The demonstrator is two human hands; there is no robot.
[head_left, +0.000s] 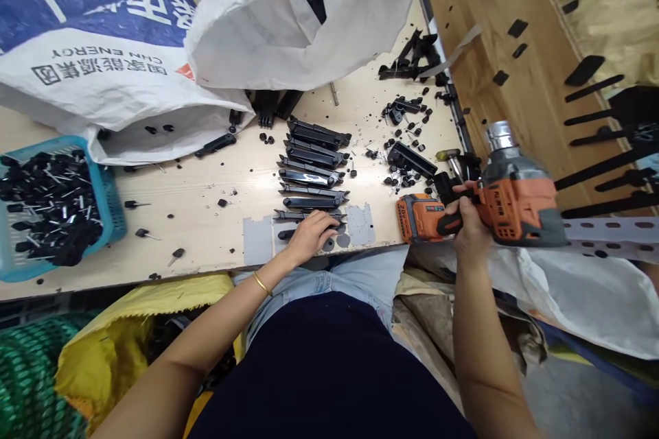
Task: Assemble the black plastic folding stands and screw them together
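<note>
My left hand (311,236) lies at the table's front edge, its fingers curled together over a long black plastic part (285,234), whose left end sticks out beside the palm. Directly beyond it, several similar black arm-like parts (314,178) lie side by side in a row. On the right, my right hand (471,223) grips an orange and grey cordless drill (517,202) by its handle. The drill's silver nose points away from me, and its orange battery (419,217) is near the table edge. Grey sheet pieces (257,240) lie under and around the left hand.
A blue basket (108,206) of black-headed screws stands at the left. White woven sacks (226,58) cover the far side. Small black knobs and screws (404,175) lie scattered at right, near a screwdriver (453,161). A wooden board (484,27) borders the right side.
</note>
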